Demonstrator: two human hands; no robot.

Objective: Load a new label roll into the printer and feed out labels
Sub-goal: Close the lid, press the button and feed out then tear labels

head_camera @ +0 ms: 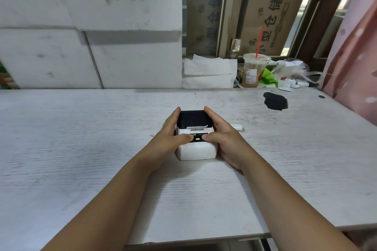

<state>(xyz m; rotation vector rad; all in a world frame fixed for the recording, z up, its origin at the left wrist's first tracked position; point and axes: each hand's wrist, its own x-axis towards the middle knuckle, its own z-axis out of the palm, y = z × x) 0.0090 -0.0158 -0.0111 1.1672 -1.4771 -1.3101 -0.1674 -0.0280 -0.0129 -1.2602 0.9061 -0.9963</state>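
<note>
Printer (195,149): mid-bench (81,138), green light (197,139) on. Clasped from both sides by left hand (170,134) and right hand (222,136), fingers along the dark lid (193,118), thumbs on the front panel either side of the light. Looks closed, so roll probably already inside; cannot see it. Shows a printed strip (196,129) barely out at the slot. Judging loading done, feeding out mostly left. Small white piece (236,127) on bench just beyond right hand, unidentifiable.
</note>
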